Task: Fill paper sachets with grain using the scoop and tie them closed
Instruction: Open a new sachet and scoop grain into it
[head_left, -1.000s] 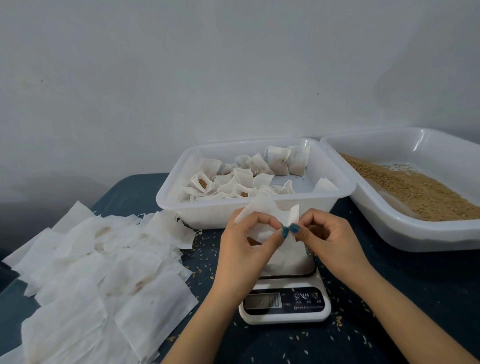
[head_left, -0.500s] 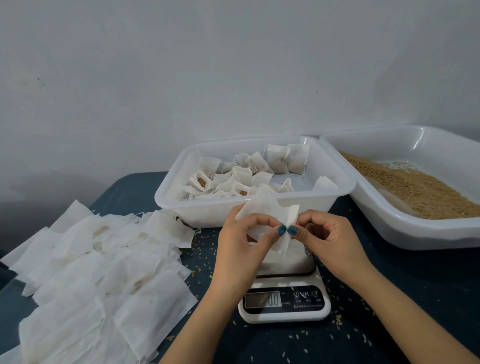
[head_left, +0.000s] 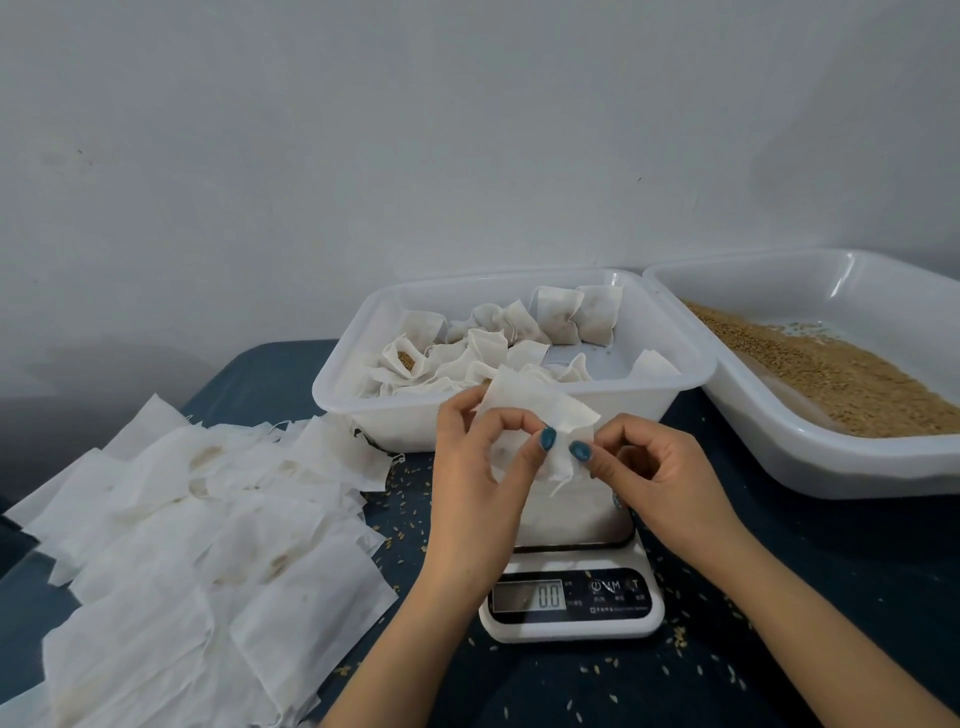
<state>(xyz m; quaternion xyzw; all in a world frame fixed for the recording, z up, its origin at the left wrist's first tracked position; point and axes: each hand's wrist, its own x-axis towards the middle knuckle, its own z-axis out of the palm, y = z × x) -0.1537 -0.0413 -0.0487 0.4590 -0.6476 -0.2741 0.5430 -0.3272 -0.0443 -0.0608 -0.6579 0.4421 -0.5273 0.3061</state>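
Note:
Both hands hold one empty white paper sachet (head_left: 540, 410) in the air above the kitchen scale (head_left: 574, 597). My left hand (head_left: 478, 467) pinches its lower left part between thumb and forefinger. My right hand (head_left: 654, 478) pinches its lower right edge, where a thin string hangs down. Brown grain (head_left: 826, 374) lies in the big white tray (head_left: 857, 467) at the right. Filled sachets (head_left: 493, 348) sit in the white tub (head_left: 519, 421) behind my hands. No scoop is in view.
A heap of flat empty sachets (head_left: 197, 545) covers the left of the dark blue table (head_left: 831, 597). The scale's display reads 0.0. Loose grains are scattered around the scale. A plain grey wall stands behind the tub and tray.
The sachet has turned and spread flatter between my fingers, and both thumbs sit a little further apart on its lower edge. The hands stay above the scale.

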